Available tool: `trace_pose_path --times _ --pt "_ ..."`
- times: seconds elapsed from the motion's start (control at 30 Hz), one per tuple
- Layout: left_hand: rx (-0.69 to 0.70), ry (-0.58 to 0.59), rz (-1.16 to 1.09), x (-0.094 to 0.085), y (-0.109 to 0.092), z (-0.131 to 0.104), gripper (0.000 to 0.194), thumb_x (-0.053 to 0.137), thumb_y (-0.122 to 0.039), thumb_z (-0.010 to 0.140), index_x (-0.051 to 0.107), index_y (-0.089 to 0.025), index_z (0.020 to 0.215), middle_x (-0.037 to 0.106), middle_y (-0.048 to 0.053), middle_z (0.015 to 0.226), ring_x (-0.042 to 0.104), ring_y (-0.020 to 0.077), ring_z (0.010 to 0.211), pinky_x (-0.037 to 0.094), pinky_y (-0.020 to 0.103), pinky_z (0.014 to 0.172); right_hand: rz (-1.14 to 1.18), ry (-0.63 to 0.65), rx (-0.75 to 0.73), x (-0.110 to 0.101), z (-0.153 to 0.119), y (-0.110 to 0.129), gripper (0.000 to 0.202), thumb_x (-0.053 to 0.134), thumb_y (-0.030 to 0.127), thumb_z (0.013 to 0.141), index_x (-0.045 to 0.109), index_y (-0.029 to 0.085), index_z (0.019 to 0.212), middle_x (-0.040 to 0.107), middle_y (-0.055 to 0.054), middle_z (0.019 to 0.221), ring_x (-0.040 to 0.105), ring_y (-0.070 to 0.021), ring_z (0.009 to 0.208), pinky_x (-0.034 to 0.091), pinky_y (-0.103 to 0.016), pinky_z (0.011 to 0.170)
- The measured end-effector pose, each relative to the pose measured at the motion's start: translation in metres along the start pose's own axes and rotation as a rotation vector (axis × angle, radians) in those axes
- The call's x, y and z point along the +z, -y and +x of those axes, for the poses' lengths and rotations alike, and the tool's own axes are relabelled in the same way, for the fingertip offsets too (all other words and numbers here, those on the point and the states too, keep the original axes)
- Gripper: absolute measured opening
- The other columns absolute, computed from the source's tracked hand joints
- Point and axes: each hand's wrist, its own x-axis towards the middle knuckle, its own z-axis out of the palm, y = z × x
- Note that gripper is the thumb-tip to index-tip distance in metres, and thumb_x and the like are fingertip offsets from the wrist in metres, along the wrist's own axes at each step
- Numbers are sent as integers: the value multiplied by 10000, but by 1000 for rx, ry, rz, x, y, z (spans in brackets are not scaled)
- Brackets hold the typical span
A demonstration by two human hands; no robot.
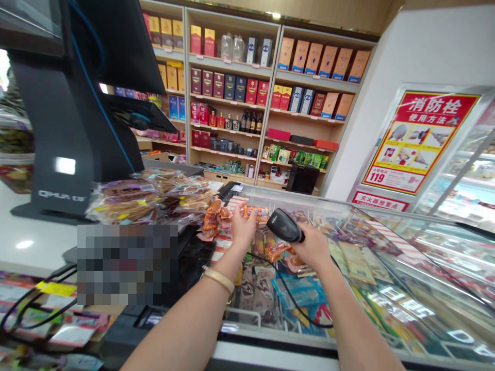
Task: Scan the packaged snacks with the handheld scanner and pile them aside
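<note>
My right hand (pixel 314 246) is wrapped round the handle of a black barcode scanner (pixel 284 225), whose head points left toward my left hand. Between the thumb and fingers of my left hand (pixel 243 229) is a small orange snack packet (pixel 260 212), held just in front of the scanner. Left of that hand, a clump of orange-brown snack packets (pixel 212 220) lies on the glass counter top (pixel 247 193). Another orange packet (pixel 277 251) rests below the scanner. A black cable (pixel 284 288) loops down over the glass between my forearms.
At left stands a dark cash register (pixel 77 123) with screens. Beside it lies a heap of plastic-wrapped snacks (pixel 154 196). Packaged goods (pixel 305 293) show through the glass case. Shelves (pixel 232 64) of boxes and bottles line the back wall, with a red poster (pixel 419 139) at right.
</note>
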Motion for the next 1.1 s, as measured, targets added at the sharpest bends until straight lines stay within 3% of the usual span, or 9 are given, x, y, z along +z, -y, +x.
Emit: trace_pose_path --times 0.13,0.27,0.5,0.63,0.7,0.8,0.9,1.0,1.1 --pt "91 13 138 -1 -3 -1 346 637 -241 756 614 -150 1090 658 98 1053 635 224 977 491 382 909 -47 39 -6 -1 0 0 232 588 232 723 700 236 926 726 -45 910 664 -221 861 402 -260 675" --pt "137 51 225 -1 -8 -4 356 599 -222 781 612 -130 1125 655 120 1119 607 242 1080 452 401 987 -78 43 -6 -1 0 1 187 586 250 746 692 237 899 728 -47 897 663 -219 833 399 -262 657" --pt "131 82 255 -2 -11 -5 356 577 -222 803 597 -158 1153 652 88 1126 606 209 1072 470 354 963 -41 10 0 2 0 -1 189 601 247 730 696 261 893 734 -35 858 665 -219 788 397 -261 624" --pt "147 89 299 -1 -10 -7 310 561 -199 802 605 -143 1104 659 95 1094 623 199 1004 480 343 930 40 -96 23 6 0 -7 264 591 264 715 699 249 955 737 -45 873 671 -229 799 424 -271 645" --pt "130 173 336 2 -7 -13 276 562 -183 789 619 -154 1058 680 73 1014 641 189 924 502 334 876 68 -163 27 8 1 -11 286 589 305 718 700 226 970 736 -62 866 672 -241 788 433 -284 650" --pt "60 470 343 8 -1 -26 236 557 -177 784 653 -176 999 704 41 911 659 166 772 533 296 747 88 -207 29 9 2 -16 273 594 363 711 702 204 904 728 -73 811 669 -247 741 432 -292 630" --pt "90 676 391 10 0 -34 251 505 -200 831 686 -192 1006 724 46 923 670 175 813 533 299 773 108 -215 17 9 3 -17 266 605 406 707 693 201 852 721 -72 783 667 -246 725 435 -291 618" --pt "251 605 666 3 -5 -29 310 458 -190 859 687 -206 1068 709 70 1067 630 209 1029 468 357 949 119 -239 -1 8 2 -14 272 602 393 710 696 199 877 727 -78 819 672 -251 764 453 -299 646" --pt "348 490 1048 -9 -7 -21 361 528 -219 832 653 -219 1171 624 116 1253 501 281 1240 352 456 1065 122 -248 1 9 1 -10 315 588 348 708 700 203 964 736 -85 883 678 -255 815 475 -311 690"
